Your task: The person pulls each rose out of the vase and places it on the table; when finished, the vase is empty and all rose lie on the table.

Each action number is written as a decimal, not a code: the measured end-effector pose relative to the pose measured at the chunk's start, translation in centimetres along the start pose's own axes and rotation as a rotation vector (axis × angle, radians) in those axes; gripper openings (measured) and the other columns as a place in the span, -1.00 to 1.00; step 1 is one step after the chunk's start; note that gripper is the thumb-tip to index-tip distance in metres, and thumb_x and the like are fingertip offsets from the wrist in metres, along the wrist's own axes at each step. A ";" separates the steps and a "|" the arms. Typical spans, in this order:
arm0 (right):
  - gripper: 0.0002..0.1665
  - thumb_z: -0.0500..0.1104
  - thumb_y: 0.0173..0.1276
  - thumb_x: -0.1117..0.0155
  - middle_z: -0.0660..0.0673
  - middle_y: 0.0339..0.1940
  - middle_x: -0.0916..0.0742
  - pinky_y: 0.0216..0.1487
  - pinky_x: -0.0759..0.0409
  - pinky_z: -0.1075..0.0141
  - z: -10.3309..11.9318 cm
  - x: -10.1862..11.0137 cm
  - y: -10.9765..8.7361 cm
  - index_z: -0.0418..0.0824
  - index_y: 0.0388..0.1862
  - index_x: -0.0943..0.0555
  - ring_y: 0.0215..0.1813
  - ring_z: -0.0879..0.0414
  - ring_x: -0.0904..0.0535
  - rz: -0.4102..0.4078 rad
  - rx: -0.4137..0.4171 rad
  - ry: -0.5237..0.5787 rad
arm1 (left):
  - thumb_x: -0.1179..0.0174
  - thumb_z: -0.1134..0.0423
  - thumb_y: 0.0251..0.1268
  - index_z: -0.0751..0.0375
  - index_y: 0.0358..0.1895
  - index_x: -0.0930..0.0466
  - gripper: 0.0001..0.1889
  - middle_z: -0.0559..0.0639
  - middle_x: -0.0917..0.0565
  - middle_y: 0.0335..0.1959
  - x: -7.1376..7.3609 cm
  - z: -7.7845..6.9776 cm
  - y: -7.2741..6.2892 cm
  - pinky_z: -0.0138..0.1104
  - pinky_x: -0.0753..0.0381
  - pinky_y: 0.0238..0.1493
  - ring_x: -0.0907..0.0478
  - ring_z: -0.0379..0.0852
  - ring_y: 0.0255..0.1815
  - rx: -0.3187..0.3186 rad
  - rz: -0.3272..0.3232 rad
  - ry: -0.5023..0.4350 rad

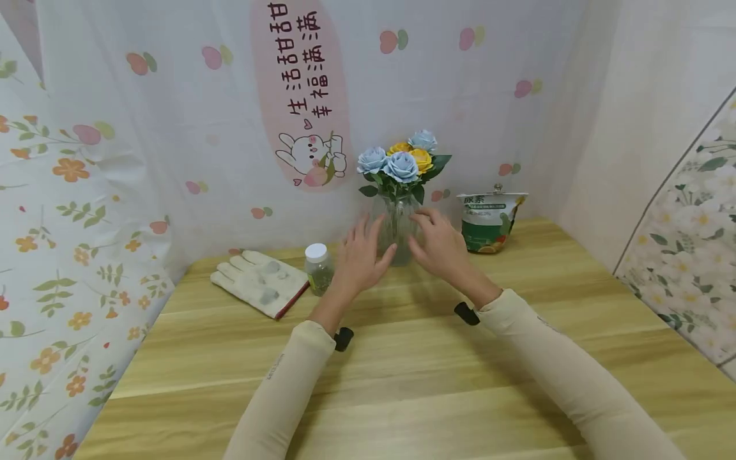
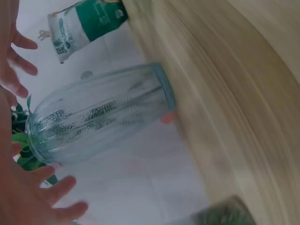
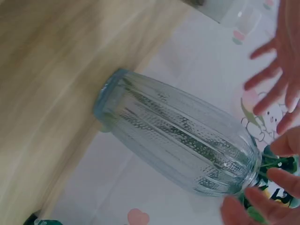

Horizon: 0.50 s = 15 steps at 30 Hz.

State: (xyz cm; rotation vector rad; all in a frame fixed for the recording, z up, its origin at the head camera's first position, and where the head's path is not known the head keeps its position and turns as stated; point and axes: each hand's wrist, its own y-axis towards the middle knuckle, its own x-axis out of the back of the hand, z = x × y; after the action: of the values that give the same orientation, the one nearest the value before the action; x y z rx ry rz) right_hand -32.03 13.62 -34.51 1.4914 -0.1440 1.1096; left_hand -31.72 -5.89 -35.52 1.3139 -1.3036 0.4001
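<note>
A clear ribbed glass vase [image 1: 398,233] stands upright at the back of the table, holding blue and yellow roses [image 1: 401,166] with green leaves. My left hand [image 1: 361,255] is spread at the vase's left side, and my right hand [image 1: 441,246] is at its right side. Fingers on both hands are apart and loosely bent, with nothing gripped. In the left wrist view, a gap shows between the left fingers [image 2: 63,192] and the glass body. In the right wrist view, the right fingers [image 3: 262,201] are near the vase's neck; whether they touch it I cannot tell.
Left of the vase stands a small jar [image 1: 319,271] with a white lid. Farther left lies a white work glove [image 1: 261,281] with a red cuff edge. A green and white bag [image 1: 489,223], clipped on top, stands at the right. A printed curtain [image 1: 218,128] hangs behind the table [image 1: 402,383].
</note>
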 end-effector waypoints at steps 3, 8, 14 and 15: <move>-0.64 -0.16 0.35 -0.26 -0.23 0.02 -0.72 -0.51 -0.59 0.09 0.6 -0.1 0.9 -0.27 0.08 -0.67 -0.20 -0.10 -0.70 -0.034 -0.073 0.129 | -0.02 -0.16 0.46 0.07 0.61 0.12 -0.18 0.24 -0.10 0.55 -0.3 -0.2 0.5 0.17 -0.30 0.31 -0.16 0.26 0.49 0.069 0.040 -0.272; -0.69 -0.18 0.40 -0.23 -0.22 -0.35 -0.78 -0.61 -0.51 0.17 1.0 -0.3 2.5 -0.29 0.03 -0.70 -0.51 0.02 -0.68 -0.079 -0.180 0.276 | -0.09 -0.08 0.45 0.10 0.61 0.23 -0.11 0.20 -0.01 0.58 -0.7 -0.5 1.6 0.06 -0.14 0.45 -0.01 0.15 0.57 0.153 0.032 -0.511; -0.74 -0.19 0.39 -0.22 -0.19 -0.21 -0.78 -0.43 -0.60 0.14 0.9 -0.8 4.2 -0.30 -0.07 -0.71 -0.46 -0.01 -0.68 -0.152 -0.277 0.368 | -0.13 0.10 0.46 0.26 0.57 0.15 -0.18 0.24 -0.04 0.56 -1.9 -0.4 3.3 -0.04 -0.09 0.48 0.01 0.10 0.57 0.175 -0.050 -0.657; -0.75 -0.19 0.39 -0.21 -0.19 -0.17 -0.78 -0.38 -0.61 0.12 0.8 -1.0 4.2 -0.31 -0.08 -0.71 -0.43 -0.02 -0.67 -0.167 -0.279 0.375 | -0.15 0.12 0.45 0.27 0.57 0.14 -0.18 0.24 -0.04 0.56 -2.1 -0.5 3.5 -0.04 -0.08 0.49 0.01 0.10 0.57 0.178 -0.058 -0.668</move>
State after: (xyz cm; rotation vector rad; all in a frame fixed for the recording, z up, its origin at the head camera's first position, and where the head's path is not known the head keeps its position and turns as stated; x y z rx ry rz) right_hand -34.85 11.27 -32.03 1.0102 0.0831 1.1609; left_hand -35.03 -3.56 -35.54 1.7129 -1.8005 0.0239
